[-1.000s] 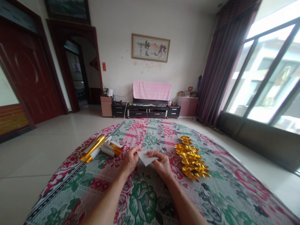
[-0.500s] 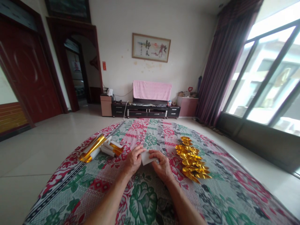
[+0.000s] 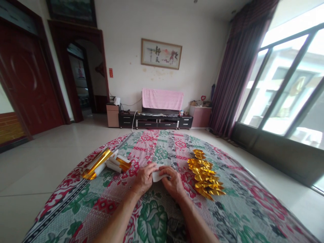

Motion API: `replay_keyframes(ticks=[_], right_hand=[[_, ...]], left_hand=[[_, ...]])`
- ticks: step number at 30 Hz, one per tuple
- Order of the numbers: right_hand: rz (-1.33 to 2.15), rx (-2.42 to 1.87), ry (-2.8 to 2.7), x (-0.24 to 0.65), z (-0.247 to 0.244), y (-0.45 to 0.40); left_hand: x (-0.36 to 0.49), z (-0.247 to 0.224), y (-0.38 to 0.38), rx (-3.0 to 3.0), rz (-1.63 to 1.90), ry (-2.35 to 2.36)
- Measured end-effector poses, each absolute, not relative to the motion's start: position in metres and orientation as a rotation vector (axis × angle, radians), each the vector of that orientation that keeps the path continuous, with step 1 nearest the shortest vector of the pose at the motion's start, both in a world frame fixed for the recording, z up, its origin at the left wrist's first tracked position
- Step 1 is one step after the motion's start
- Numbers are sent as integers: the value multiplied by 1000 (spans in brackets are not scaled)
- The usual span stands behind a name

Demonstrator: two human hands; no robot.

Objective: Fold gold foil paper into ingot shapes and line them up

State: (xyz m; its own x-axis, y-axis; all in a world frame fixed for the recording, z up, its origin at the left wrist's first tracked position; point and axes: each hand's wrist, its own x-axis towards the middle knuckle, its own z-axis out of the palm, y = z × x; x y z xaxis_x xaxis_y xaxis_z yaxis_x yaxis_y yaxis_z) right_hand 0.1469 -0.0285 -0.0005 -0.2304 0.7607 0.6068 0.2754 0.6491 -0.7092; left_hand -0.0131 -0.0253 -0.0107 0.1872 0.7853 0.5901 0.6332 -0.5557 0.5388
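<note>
A small piece of white paper (image 3: 157,175) is held between my two hands over the middle of the cloth. My left hand (image 3: 145,177) grips its left side and upper edge, fingers bent. On the other side my right hand (image 3: 172,180) has its fingers curled over the paper's right part. Several folded gold foil pieces (image 3: 206,173) lie in an overlapping row to the right of my hands. To the left are loosely rolled sheets, gold on one face and white on the other (image 3: 101,162).
A flowered cloth (image 3: 101,209) covers the round surface under my hands. Beyond it, a low black cabinet (image 3: 157,121) stands by the wall with a pink towel (image 3: 162,99) above it. A dark curtain and windows are at the right.
My fingers have drawn closer together over the white paper, and less of it shows between them. The view has shifted slightly.
</note>
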Motion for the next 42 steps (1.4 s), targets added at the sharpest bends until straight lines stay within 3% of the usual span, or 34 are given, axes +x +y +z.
replay_keyframes(ticks=[16,42], right_hand=[[289,-1169,-2055,154,2,-33],[82,-1507,-1831,141,-14,-21]], left_hand=[[-16,-15,-30,2221,1176,1433],[-10,-23,-21,2144,1216,1794]])
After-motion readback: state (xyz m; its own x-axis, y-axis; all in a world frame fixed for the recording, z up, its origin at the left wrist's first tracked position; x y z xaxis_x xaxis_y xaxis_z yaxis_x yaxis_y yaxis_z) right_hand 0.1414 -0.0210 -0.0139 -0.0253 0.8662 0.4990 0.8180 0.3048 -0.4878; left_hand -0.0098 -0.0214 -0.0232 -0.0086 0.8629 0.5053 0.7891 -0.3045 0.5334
